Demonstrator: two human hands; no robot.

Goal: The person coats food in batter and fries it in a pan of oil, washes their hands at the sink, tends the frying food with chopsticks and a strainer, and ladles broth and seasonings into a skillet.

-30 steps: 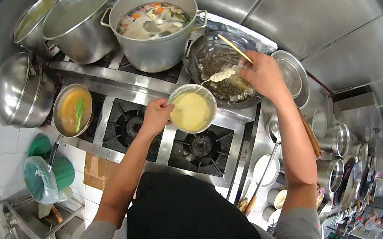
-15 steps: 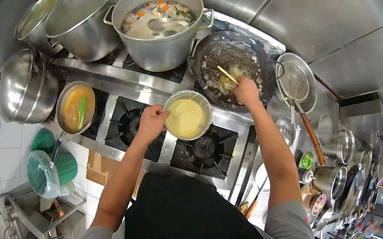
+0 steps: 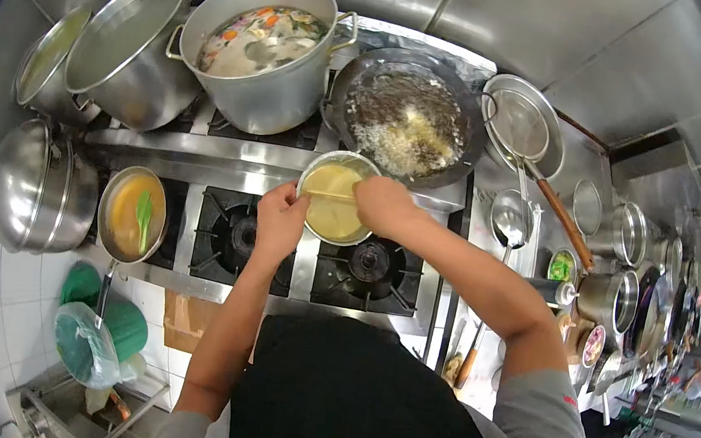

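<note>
My left hand [image 3: 280, 219] pinches the left rim of a metal bowl [image 3: 338, 157] above the front burners. Pale yellow batter [image 3: 333, 222] fills its lower part. Over the bowl's right side, my right hand [image 3: 387, 208] is closed on wooden chopsticks [image 3: 329, 196], which lie level across the batter; whether their tips dip in, I cannot tell. Just behind stands a dark wok [image 3: 472, 137] of bubbling oil, with pale yellow bits of batter [image 3: 418, 138] foaming at its front right.
A large stockpot [image 3: 263, 104] with broth and vegetables stands left of the wok. A pan [image 3: 130, 212] of brownish liquid with a green leaf sits at left. On the right are a strainer [image 3: 519, 127], a ladle [image 3: 513, 217] and several pots. Bare burners [image 3: 371, 264] lie below the bowl.
My right hand has come back from the wok to the bowl, bringing the chopsticks. Pale foaming batter now spreads in the oil. My left hand stays on the bowl.
</note>
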